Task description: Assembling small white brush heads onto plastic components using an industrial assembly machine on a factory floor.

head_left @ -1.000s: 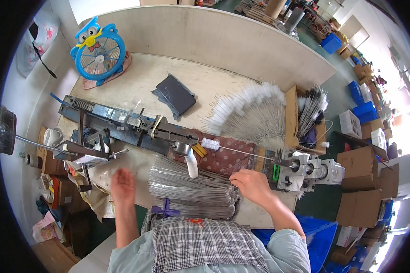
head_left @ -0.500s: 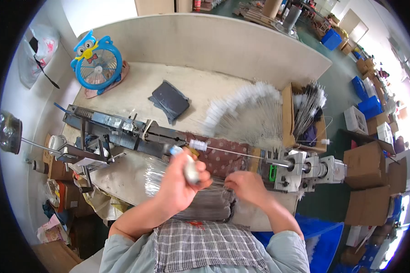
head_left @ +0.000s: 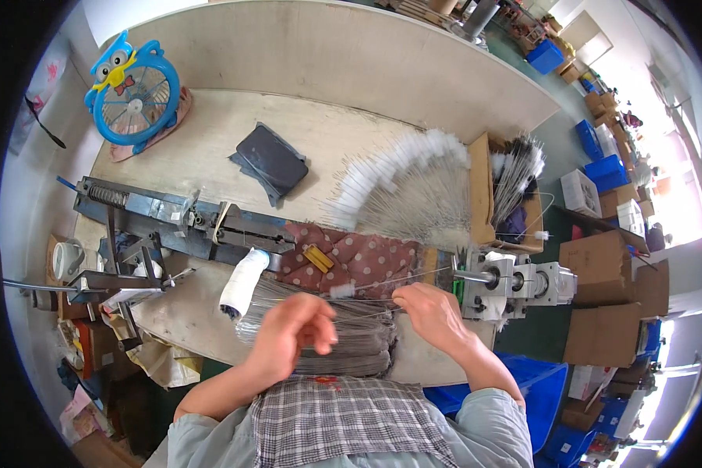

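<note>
My left hand is above a thick bundle of thin metal wires, its fingers loosely curled and apart with nothing in them. At the right end of that bundle my right hand pinches a thin wire between thumb and fingertips. A white-wrapped tool handle lies beside my left hand, its metal end toward the long metal fixture. Beyond my hands, a small white-tipped brush lies at the edge of the brown dotted cloth, its thin stem running toward the machine. A yellow piece rests on the cloth.
A motorised spindle machine stands at the right and a long metal fixture at the left. Many white-tipped wire brushes fan out behind, beside a cardboard box. A dark pad and a blue fan stand farther back.
My left hand has let go of the white-wrapped tool, which lies on the bench. The white-tipped brush has come down nearer me, off the spindle line. The whole view has shifted slightly.
</note>
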Available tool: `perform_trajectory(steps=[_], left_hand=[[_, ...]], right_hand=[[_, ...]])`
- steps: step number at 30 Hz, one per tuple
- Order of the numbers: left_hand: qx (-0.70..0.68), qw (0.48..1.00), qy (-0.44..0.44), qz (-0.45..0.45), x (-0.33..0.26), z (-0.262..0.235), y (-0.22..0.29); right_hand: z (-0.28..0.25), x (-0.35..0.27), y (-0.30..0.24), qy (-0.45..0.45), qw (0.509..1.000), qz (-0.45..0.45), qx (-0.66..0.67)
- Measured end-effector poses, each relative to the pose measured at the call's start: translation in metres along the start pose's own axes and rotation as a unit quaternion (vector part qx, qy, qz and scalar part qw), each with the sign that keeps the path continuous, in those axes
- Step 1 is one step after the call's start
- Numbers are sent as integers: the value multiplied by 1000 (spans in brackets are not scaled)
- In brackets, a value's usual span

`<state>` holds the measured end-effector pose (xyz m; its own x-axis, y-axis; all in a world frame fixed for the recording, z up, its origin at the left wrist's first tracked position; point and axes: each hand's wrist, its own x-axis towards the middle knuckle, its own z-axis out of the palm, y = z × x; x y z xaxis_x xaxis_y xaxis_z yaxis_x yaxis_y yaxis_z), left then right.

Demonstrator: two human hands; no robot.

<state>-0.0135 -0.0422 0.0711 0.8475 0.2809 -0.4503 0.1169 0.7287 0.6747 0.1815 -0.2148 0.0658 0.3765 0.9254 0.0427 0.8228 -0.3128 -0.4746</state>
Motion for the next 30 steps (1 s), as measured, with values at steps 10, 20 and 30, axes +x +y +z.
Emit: perform_trajectory(steps=[10,20,30], left_hand=[[610,681,-34,403,134,87,-39],[706,445,-46,549,193,82,-20],[617,510,-69,595,10,44,23]], right_hand=[[8,-20,2,-73,989,-66,-112],[1,-4,-6,-35,989,-113,-92],[-51,34,23,93,955,-155,-236]])
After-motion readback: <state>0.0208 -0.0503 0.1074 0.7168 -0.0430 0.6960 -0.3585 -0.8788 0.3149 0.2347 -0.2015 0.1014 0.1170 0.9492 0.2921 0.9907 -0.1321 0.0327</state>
